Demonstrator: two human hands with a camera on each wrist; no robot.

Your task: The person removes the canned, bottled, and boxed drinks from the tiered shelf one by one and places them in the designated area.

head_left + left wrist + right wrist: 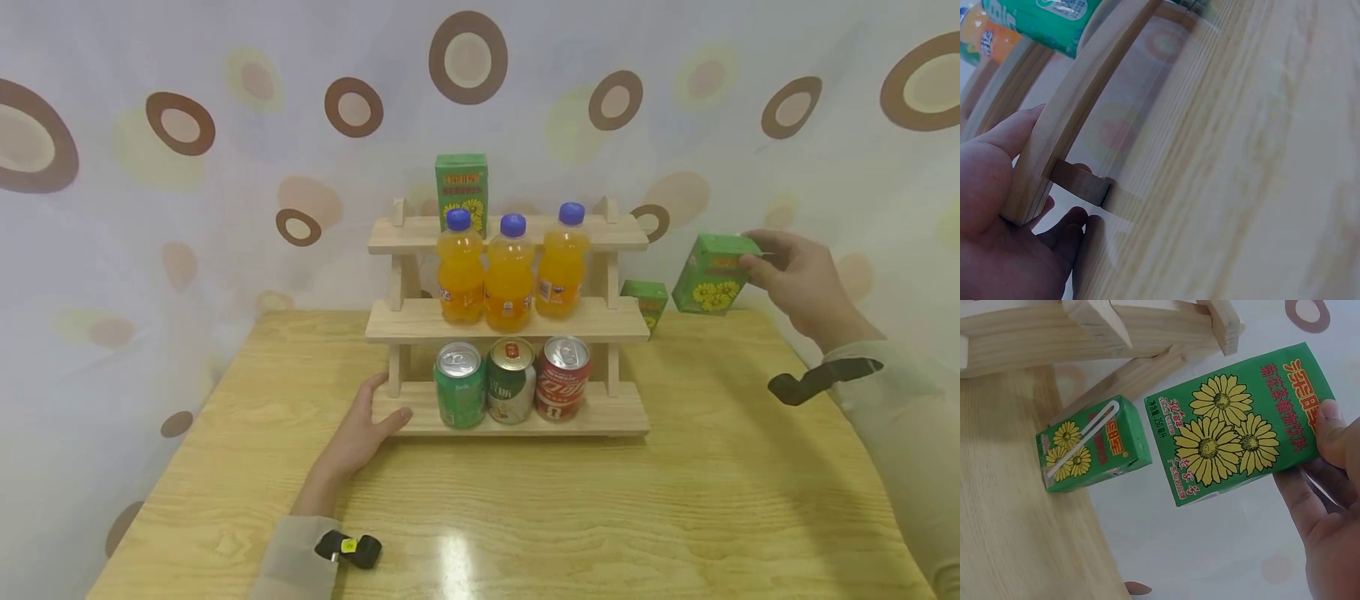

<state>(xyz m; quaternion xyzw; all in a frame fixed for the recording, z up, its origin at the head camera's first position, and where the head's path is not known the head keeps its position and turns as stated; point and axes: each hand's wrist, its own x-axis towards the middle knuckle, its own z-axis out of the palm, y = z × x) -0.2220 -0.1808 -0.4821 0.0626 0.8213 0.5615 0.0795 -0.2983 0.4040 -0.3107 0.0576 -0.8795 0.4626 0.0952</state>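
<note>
My right hand [802, 279] pinches a green drink carton [712, 275] with yellow flowers by its top end, thumb on the printed face. The carton is raised and tilted to the right of a three-tier wooden rack [618, 408]. In the right wrist view, a second drink carton [1097, 444], with a white straw on its side, stands on the table beside the rack. My left hand [360, 433] grips the left end of the bottom shelf, thumb on top and fingers beneath. A third carton [461, 179] stands on the top shelf, its lower part behind a bottle.
Three orange soda bottles [510, 287] with blue caps stand on the middle shelf. On the bottom shelf are a green can [460, 392], a dark green and white can [511, 387] and a red can [562, 383]. Behind the wooden table [517, 508] hangs a patterned backdrop [525, 142].
</note>
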